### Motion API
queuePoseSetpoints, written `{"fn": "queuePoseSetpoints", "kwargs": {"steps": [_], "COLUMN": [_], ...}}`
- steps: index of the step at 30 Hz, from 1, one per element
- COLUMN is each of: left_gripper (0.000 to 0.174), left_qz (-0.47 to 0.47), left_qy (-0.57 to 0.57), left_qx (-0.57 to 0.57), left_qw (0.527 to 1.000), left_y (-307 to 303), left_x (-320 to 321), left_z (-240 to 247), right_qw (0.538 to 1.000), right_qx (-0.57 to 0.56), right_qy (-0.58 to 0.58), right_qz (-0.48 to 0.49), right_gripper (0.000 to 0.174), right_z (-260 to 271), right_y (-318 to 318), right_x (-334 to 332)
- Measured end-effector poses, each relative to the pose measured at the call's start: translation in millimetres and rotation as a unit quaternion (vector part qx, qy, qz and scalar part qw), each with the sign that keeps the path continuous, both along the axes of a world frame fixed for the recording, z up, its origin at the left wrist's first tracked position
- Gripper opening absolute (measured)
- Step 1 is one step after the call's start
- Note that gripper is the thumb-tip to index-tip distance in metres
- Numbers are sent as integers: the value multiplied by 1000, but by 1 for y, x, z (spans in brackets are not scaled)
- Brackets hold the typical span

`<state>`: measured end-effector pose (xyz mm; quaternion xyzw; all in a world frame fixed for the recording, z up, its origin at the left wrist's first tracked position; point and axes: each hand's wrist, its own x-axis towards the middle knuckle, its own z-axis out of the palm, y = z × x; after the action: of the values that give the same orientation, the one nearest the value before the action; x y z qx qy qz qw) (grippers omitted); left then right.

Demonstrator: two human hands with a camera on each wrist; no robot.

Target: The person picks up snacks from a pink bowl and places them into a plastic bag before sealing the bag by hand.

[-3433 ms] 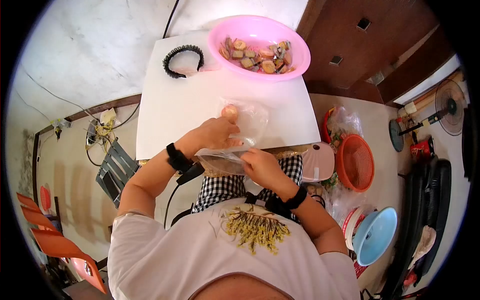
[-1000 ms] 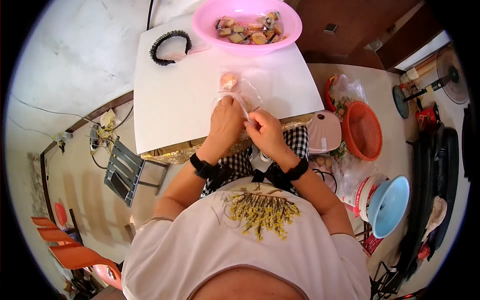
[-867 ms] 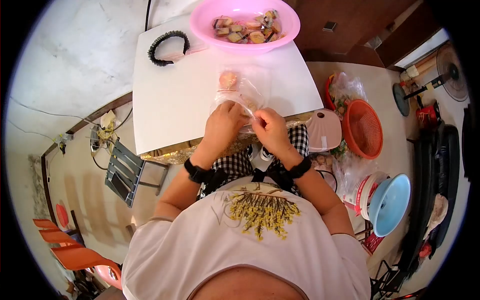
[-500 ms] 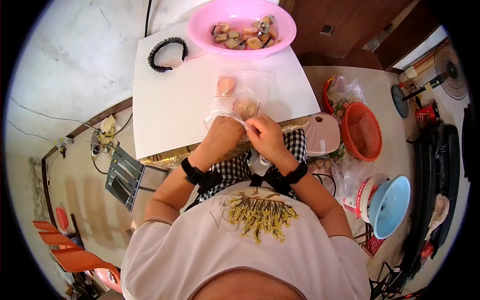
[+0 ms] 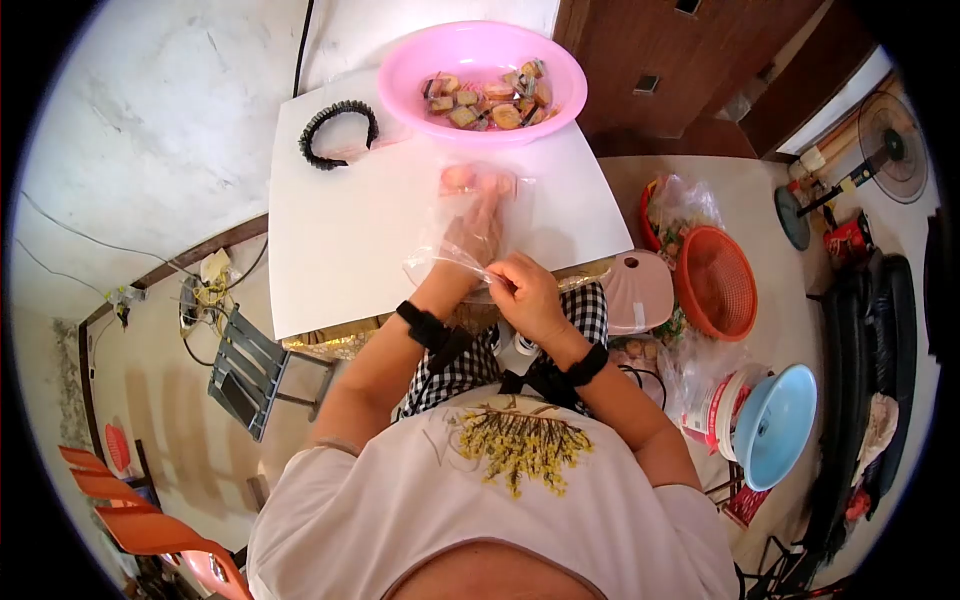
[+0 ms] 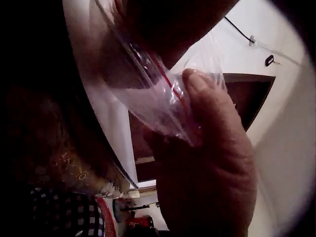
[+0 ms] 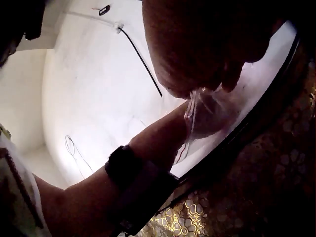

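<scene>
Bag [image 5: 520, 215] lies flat on the white table [image 5: 340, 230], mouth toward the near edge. In the head view the left hand [image 5: 478, 222] is deep inside it, reaching toward two pastries [image 5: 462, 178] at the closed end. Can't tell thru the plastic whether the fingers grip one. The right hand [image 5: 525, 295] pinches the mouth's rim, so the hands are apart. A pink bowl [image 5: 400, 75] and a hairband [image 5: 338, 125] sit farther back. Likely risk: the thin film slips out of that pinch or splits at the mouth if the arm pushes deeper, or the pastries get squashed vs. the end. The left wrist view adds what the head cam can't show – the rim's red seal line [image 6: 165, 79] and a thumb [image 6: 207, 148] clamped on it. The right wrist view shows the pinch from below and the strapped forearm [image 7: 138, 182] entering the bag – also a gold-patterned cloth [image 7: 276, 187] under the table's edge.
</scene>
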<state>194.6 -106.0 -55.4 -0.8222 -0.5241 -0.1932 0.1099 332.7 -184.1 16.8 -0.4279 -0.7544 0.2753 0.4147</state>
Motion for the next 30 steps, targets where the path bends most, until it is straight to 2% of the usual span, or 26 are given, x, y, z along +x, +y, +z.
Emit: {"fn": "queuePoseSetpoints", "kwargs": {"steps": [2,4,6,9,12,14,16,19,22,23,26,30], "left_gripper": [45,42,38,27,20,17,16,17,18,18,18,20], "left_qz": [-92,-161,-205,-275,-235,-198,-162,-171,-204,-236,-184,-139], "left_qy": [-83,-103,-63,-41,-166,-96,-74,-12,14,11,40,101], "left_qx": [-4,-80,-230,-357,-266,-192,-115,-132,-233,-231,-270,-324], "left_qw": [992,978,949,892,920,956,977,976,951,944,944,930], "left_y": [-25,-50,-65,-64,-14,37,94,159,192,211,235,228], "left_x": [-14,-29,-43,-64,-88,-93,-93,-71,-35,-30,-11,2], "left_z": [19,43,68,126,147,171,164,154,153,137,116,127], "right_qw": [1000,998,997,997,993,987,983,973,967,965,965,967], "right_qx": [-5,-31,-44,-58,-108,-151,-168,-204,-221,-229,-220,-216], "right_qy": [24,42,54,56,44,35,26,26,36,41,43,42], "right_qz": [-4,-19,-27,-21,8,40,67,100,120,125,135,132], "right_gripper": [6,3,3,5,9,10,11,11,9,9,8,8], "right_z": [-4,-5,-10,-21,-25,-27,-28,-28,-22,-24,-27,-31], "right_y": [4,6,10,19,30,37,41,48,52,53,55,55], "right_x": [-1,-1,0,4,7,12,15,21,23,24,25,25]}}
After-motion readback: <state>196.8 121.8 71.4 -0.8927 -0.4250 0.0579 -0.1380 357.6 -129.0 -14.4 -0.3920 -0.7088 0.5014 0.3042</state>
